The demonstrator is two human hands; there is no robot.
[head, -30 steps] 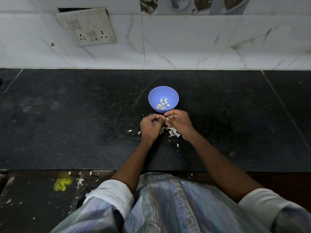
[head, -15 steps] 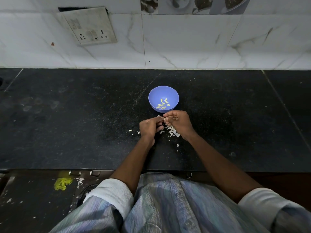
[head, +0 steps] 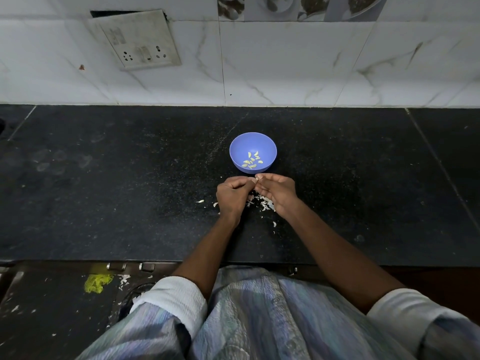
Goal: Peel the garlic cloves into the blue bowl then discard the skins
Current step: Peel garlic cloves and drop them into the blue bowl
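The blue bowl (head: pixel 267 148) stands on the black counter and holds several peeled garlic cloves (head: pixel 252 161). Just in front of it my left hand (head: pixel 232 196) and my right hand (head: pixel 278 193) meet, fingers curled, pinching a small pale garlic clove (head: pixel 256 179) between their fingertips. Most of the clove is hidden by my fingers. A heap of white garlic skins (head: pixel 265 203) lies on the counter under and between my hands.
Loose skin flakes (head: pixel 200 201) lie left of my left hand and a few (head: pixel 274 224) lie nearer me. The black counter (head: pixel 117 190) ends at a tiled wall with a socket plate (head: pixel 137 40). A yellow mesh scrap (head: pixel 97 283) lies on the floor below.
My hands stay in front of the bowl. The left hand dipped back slightly, then rose to meet the right fingertips again at the clove.
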